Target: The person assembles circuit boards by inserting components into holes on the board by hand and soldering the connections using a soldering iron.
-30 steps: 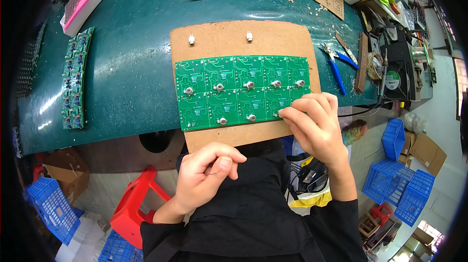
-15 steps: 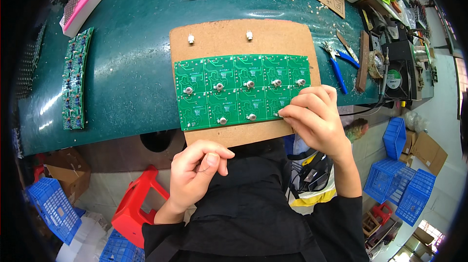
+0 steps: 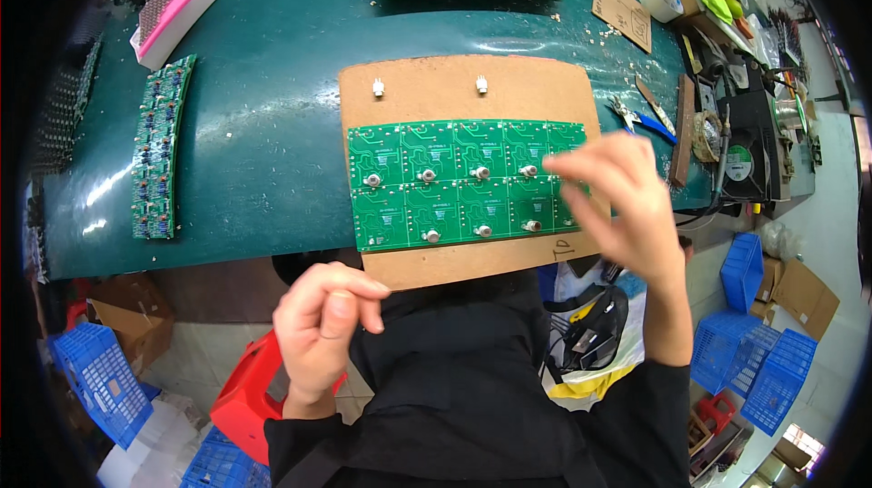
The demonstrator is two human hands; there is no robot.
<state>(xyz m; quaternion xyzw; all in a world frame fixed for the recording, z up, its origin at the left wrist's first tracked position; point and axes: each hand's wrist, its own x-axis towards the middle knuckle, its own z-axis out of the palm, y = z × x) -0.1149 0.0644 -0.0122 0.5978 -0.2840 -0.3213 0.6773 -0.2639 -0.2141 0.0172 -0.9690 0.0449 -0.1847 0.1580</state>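
Right edge of green circuit panel (image 3: 459, 181) behind blurred right hand (image 3: 622, 206).

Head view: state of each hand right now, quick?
Left hand: fingers curled together near the lap, below the brown board; any contents cannot be told.
Right hand: loosely open, blurred, over the green circuit-board panel; nothing visibly held.

We sit at a dark green workbench (image 3: 263, 134) whose glossy top throws back pale overhead light. Below its edge we see a light floor (image 3: 817, 215) crowded with blue plastic crates (image 3: 100, 379), a red stool (image 3: 241, 402) and brown cardboard boxes (image 3: 795, 288).
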